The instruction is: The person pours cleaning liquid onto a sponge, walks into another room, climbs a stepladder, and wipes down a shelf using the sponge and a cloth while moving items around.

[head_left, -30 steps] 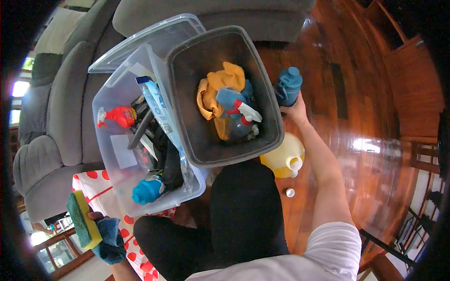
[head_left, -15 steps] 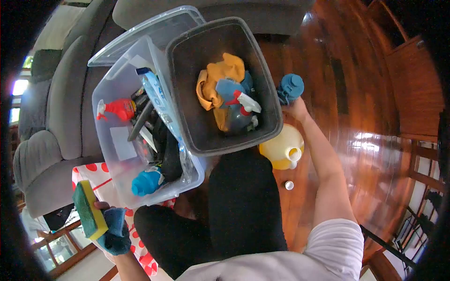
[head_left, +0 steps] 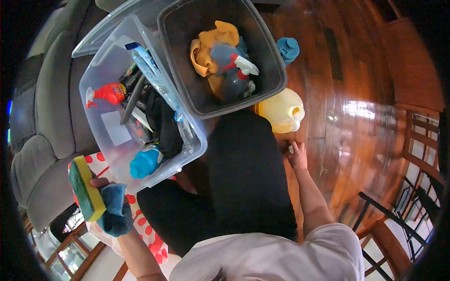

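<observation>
My left hand point(head_left: 96, 183) grips a yellow and green sponge point(head_left: 86, 189) together with a blue cloth point(head_left: 115, 208), at the lower left. On the right, my right hand point(head_left: 298, 157) is down at the wooden floor with its fingers closed around a small white cap point(head_left: 291, 149). Just beyond it stands a large translucent jug point(head_left: 281, 110) of yellowish liquid, its mouth uncapped. A blue bottle point(head_left: 288, 49) stands farther off, beside the dark bin, with no hand on it.
A dark grey bin point(head_left: 187, 89) holds orange cloths point(head_left: 211, 44) and a spray bottle point(head_left: 236, 79). Beside it, a clear plastic tub point(head_left: 112, 154) contains a red spray bottle point(head_left: 110, 93), a blue bottle point(head_left: 145, 163) and other supplies. A grey sofa point(head_left: 56, 98) lines the left side.
My right hand has let go of the blue bottle, come back toward me and closed on the white cap. The view has tilted, shifting the containers upward. My left hand still holds sponge and cloth.
</observation>
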Available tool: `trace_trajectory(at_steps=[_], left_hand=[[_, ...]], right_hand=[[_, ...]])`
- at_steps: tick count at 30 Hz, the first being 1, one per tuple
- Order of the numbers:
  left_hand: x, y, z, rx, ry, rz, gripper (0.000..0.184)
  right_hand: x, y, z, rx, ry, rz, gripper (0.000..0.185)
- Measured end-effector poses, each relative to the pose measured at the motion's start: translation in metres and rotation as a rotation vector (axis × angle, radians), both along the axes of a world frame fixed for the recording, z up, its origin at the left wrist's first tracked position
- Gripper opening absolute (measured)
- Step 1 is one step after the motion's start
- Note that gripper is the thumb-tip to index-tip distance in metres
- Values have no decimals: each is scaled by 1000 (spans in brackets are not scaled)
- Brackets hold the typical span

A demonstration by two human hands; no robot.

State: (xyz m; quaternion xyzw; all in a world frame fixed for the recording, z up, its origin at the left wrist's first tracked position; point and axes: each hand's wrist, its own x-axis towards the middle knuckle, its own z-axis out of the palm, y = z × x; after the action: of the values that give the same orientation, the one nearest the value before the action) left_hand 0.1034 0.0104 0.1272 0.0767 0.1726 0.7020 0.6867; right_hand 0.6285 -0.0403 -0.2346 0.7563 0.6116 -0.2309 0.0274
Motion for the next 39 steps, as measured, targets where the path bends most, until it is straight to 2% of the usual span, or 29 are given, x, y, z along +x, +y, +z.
trace_trajectory(at_steps=[2,4,5,7,8,9,10,12,13,14,16,17,19,23,24,25,26,28,29,30,32,33,35,36,38,39], left_hand=[[6,13,8,62,-43,-174,54],[-14,6,1,42,-109,-163,55],[-10,11,2,98,-76,-207,54],[-9,5,1,154,-47,-244,53],[-11,-1,-3,150,-46,-224,53],[-12,-6,-6,152,-48,-220,53],[-13,-11,-9,155,-51,-216,52],[-11,-19,-10,155,-101,-152,53],[-9,-22,-10,167,-109,-128,54],[-8,-25,-9,179,-118,-103,54],[-21,-40,-14,237,-240,-91,56],[-25,-48,-13,260,-281,-84,56],[-30,-61,-2,114,-61,96,54],[-42,-80,2,38,262,249,52],[-63,-92,-11,158,4,110,55],[-69,-97,-14,226,-127,47,56],[-75,-101,-17,284,-255,-24,58],[-66,-102,-14,309,-210,-70,55],[-65,-103,-16,318,-196,-84,54],[-66,-106,-22,287,-201,-10,51],[-64,-109,-24,256,-209,71,48],[-60,-109,-19,230,-253,35,46],[-62,-114,-16,202,-296,6,43],[-68,-117,-17,118,-211,18,41],[-81,-120,-27,36,-125,34,39],[-91,-119,-44,125,-308,-97,39]], right_hand=[[14,0,-20,28,140,83,46],[14,33,6,134,259,-201,39],[14,54,28,200,353,-388,39],[2,99,111,603,843,-592,43],[6,114,148,584,966,-537,48],[-3,126,193,519,1116,-444,44],[-8,135,222,529,1111,-446,44],[-18,149,266,367,774,45,36],[-28,155,285,363,588,164,34],[-30,158,287,371,581,167,34],[-35,168,288,362,365,441,36],[-37,176,288,369,362,451,36],[-44,185,291,349,321,759,34],[-65,185,315,273,236,656,32],[-67,183,317,375,356,493,33],[-67,180,317,471,476,326,34],[-66,176,312,474,473,337,34],[-57,165,282,588,503,148,32],[-53,161,257,644,624,112,36],[-52,156,240,629,713,95,41],[-58,143,232,593,724,-7,42],[-60,141,238,591,724,1,42],[-61,140,255,565,395,93,43],[-59,141,260,564,397,98,43],[-55,150,270,367,285,210,42],[-56,156,278,378,307,310,36]])
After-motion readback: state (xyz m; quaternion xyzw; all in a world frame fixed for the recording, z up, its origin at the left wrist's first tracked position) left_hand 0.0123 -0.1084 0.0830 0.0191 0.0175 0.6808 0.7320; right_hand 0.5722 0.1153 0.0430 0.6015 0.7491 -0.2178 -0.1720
